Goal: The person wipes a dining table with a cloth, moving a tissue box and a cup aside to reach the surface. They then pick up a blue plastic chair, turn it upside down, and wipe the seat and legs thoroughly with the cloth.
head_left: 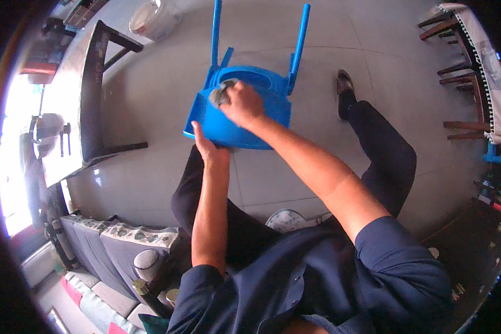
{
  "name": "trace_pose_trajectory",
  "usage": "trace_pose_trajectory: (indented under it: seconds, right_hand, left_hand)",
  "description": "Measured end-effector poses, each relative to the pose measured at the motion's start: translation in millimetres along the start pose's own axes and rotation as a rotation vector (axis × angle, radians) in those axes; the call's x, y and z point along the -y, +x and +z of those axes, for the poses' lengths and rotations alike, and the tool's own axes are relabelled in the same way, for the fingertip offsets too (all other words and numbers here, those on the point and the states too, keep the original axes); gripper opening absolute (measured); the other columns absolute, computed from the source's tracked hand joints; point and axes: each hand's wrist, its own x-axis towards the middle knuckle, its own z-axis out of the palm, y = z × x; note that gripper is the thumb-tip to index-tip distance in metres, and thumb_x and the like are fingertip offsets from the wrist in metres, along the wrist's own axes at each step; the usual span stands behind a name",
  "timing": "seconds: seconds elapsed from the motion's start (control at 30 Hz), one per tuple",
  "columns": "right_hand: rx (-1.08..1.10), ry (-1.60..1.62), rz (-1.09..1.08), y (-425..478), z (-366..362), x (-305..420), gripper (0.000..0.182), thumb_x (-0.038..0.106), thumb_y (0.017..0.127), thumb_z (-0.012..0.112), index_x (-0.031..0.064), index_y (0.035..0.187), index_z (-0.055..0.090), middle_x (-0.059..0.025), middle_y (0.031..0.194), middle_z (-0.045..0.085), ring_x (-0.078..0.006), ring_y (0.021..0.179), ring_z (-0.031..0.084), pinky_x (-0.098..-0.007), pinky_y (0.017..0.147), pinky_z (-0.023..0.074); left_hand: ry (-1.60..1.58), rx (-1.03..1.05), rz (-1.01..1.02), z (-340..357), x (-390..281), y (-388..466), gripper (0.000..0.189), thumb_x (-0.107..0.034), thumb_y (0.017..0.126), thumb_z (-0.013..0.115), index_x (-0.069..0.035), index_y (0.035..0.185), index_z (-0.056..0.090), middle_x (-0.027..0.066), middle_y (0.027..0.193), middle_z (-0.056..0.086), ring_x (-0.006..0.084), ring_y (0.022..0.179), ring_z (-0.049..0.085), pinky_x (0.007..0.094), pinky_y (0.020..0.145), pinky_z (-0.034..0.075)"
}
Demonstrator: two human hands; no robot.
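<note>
A small blue plastic chair (250,133) is tipped in front of me, its broad panel facing up and two of its legs pointing away. My left hand (212,151) holds the near left edge of the panel, thumb on the upper side and the other fingers hidden beneath. In my right hand (245,104) is a bunched grey cloth (218,96), pressed on the panel close to its oval recess (246,77). The fingers around the cloth are slightly blurred.
A dark-legged table (92,92) stands at the left, with a white bucket (150,21) beyond it. Below it is a grey sofa (87,238). On the right are wooden stools (463,77) beside a cloth-covered table (490,75). Grey tiles (284,183) form the floor.
</note>
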Motion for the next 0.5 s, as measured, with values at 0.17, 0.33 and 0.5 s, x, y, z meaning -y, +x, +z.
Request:
trace_pose_trajectory:
  seconds: [0.17, 0.33, 0.5]
  right_hand:
    - [0.019, 0.071, -0.57, -49.8, 7.2, 10.6, 0.02, 0.025, 0.079, 0.064, 0.0082, 0.088, 0.071, -0.0143, 0.088, 0.066, -0.0323, 0.086, 0.063, -0.0457, 0.076, 0.0513]
    - [-0.058, -0.003, 0.03, -28.8, -38.7, -87.2, 0.022, 0.029, 0.081, 0.069, 0.0069, 0.085, 0.067, -0.0158, 0.085, 0.066, -0.036, 0.08, 0.065, -0.0497, 0.068, 0.051]
    - [0.176, -0.07, 0.277, 53.2, -58.6, -132.4, 0.047, 0.048, 0.085, 0.059, 0.0026, 0.09, 0.069, -0.0211, 0.095, 0.069, -0.0378, 0.085, 0.068, -0.0495, 0.073, 0.0526]
  left_hand:
    - [-0.058, -0.102, -0.071, -64.5, 11.3, 42.7, 0.063, -0.051, 0.098, 0.047, -0.007, 0.143, 0.04, 0.0135, 0.143, 0.046, 0.0333, 0.129, 0.047, 0.0507, 0.109, 0.037]
    - [0.078, -0.32, -0.054, -46.6, 3.8, 36.8, 0.064, -0.045, 0.101, 0.046, -0.007, 0.149, 0.029, 0.0155, 0.152, 0.035, 0.0401, 0.133, 0.041, 0.0636, 0.107, 0.032]
    - [0.041, -0.329, -0.031, -80.2, 7.8, 41.0, 0.069, -0.047, 0.097, 0.052, -0.007, 0.149, 0.029, 0.0157, 0.152, 0.035, 0.0395, 0.133, 0.041, 0.0609, 0.107, 0.033]
